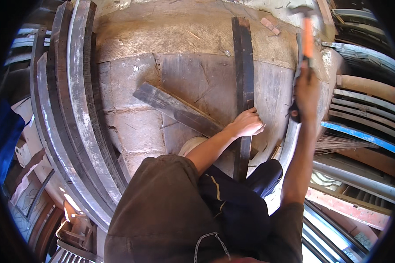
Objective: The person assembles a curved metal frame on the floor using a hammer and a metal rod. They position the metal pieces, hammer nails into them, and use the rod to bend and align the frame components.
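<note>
My right hand point(307, 90) is wrapped round the handle of a claw hammer point(308, 41), which is raised off to the right, its metal head blurred at the top. Black and orange colour the hammer's handle. A long dark wooden plank point(243, 61) runs away from me on the floor. On its right edge rests my left hand point(248, 122), fingers curled together; what they pinch, if anything, is too small to make out. A second dark board point(175, 107) lies at a slant to the left, its near end passing toward my left forearm.
Long weathered beams point(81, 87) stand in a row at the left. Stacked timber and a blue-painted strip point(360, 135) fill the right side. A piece of brick point(270, 26) lies on the stone-slab floor point(136, 127) beyond the plank. My knee point(267, 173) is close to the plank's near end.
</note>
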Demonstrator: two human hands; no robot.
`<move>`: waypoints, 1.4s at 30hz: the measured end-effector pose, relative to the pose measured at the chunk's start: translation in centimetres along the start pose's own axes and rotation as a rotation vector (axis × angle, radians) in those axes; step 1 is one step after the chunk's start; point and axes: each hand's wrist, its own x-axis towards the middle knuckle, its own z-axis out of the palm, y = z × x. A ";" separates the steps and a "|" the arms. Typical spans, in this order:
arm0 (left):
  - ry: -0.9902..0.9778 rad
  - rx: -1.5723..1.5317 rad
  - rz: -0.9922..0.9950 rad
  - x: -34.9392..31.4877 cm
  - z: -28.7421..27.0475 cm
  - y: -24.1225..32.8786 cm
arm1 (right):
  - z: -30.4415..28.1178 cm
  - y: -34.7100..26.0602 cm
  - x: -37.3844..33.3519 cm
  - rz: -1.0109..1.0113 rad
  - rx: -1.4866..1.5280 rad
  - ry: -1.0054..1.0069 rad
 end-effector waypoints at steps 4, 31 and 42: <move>-0.020 -0.033 0.010 0.3 0.1 1.2 | -8.0 -5.8 2.5 -0.217 0.332 0.389; -0.011 -0.012 0.053 0.6 0.2 0.8 | 8.0 -0.7 0.7 -0.317 -0.095 0.350; -0.067 -0.075 0.027 0.3 -0.2 0.3 | -1.1 1.5 -10.7 0.099 0.213 -0.014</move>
